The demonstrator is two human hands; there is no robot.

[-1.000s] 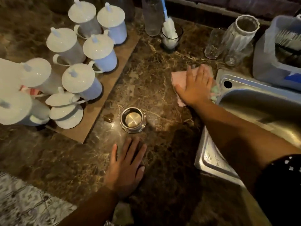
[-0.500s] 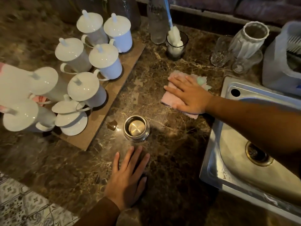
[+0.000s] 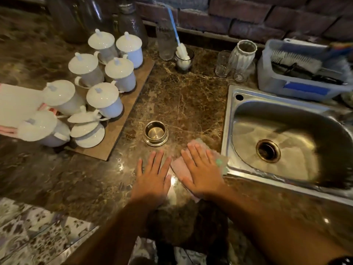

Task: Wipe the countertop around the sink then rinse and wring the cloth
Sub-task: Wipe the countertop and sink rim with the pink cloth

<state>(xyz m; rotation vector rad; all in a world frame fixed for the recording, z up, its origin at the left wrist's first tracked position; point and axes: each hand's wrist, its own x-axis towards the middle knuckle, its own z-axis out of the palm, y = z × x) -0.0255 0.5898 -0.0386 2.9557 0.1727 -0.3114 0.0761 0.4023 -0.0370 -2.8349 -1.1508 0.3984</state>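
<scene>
My right hand lies flat, fingers spread, pressing a pink cloth onto the dark marble countertop just left of the steel sink. A green patch of the cloth shows at the sink's rim. Most of the cloth is hidden under the palm. My left hand rests flat on the bare counter right beside it, fingers apart, holding nothing.
A small steel cup stands just beyond my fingertips. A wooden board with several white lidded mugs sits at left. At the back are a glass with a bottle brush, glasses, a white vase and a plastic tub.
My right hand has dragged the cloth from the far side of the counter toward me, along the sink's left edge, ending next to my left hand, which stayed flat on the counter.
</scene>
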